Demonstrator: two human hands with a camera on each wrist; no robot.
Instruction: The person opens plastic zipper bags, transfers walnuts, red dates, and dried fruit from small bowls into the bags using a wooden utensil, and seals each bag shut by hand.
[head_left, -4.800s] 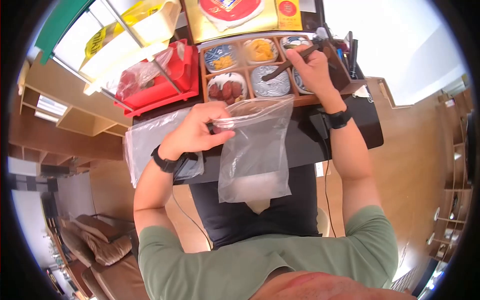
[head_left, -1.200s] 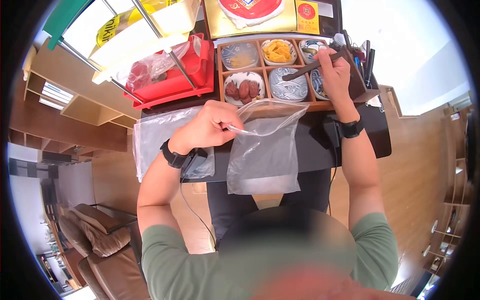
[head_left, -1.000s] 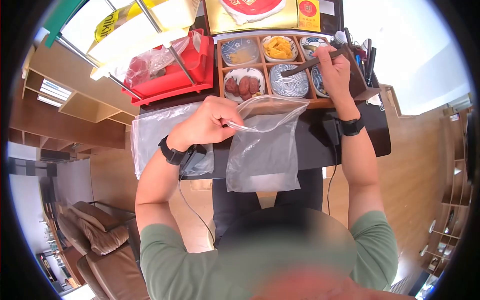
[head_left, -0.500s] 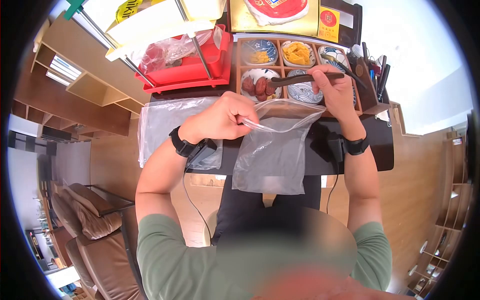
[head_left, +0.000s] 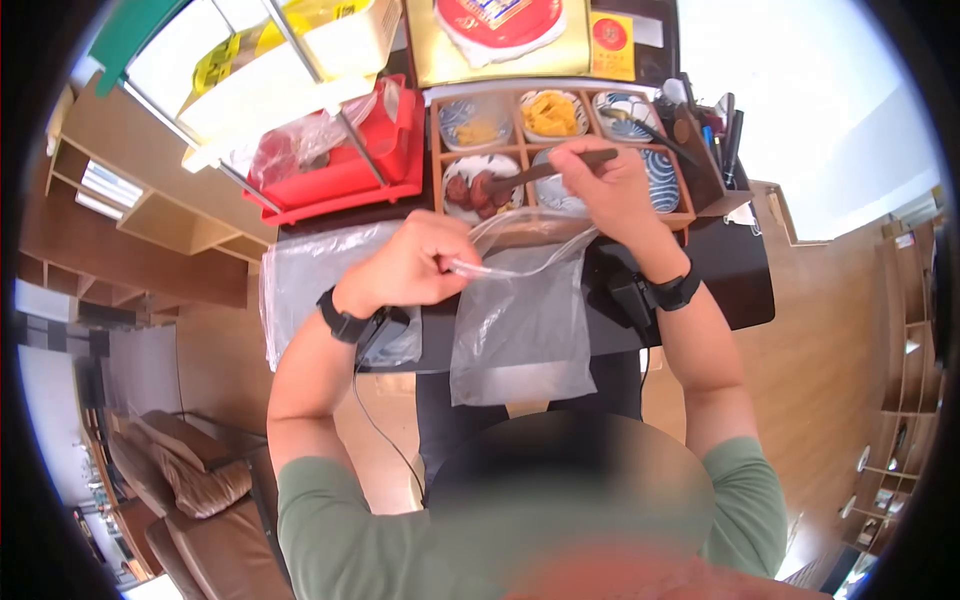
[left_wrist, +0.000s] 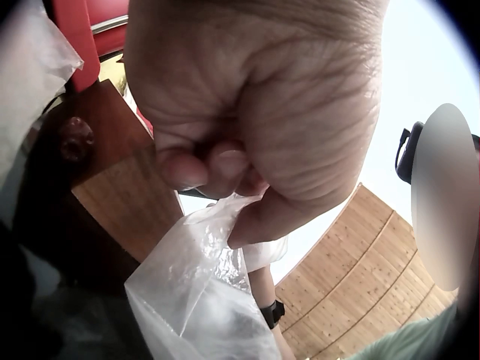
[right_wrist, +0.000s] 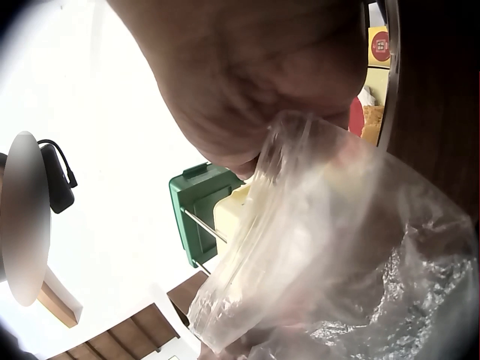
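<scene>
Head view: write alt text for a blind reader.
A person's left hand pinches a clear plastic bag while the right hand holds a dark utensil at a dish of dark-red fruits in a divided wooden tray.

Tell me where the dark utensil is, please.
In the head view, the right hand holds the dark utensil, its tip at the red fruits in the near-left dish.

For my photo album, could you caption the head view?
Left hand pinches a clear bag while the right holds dark tongs at the dates.
</scene>
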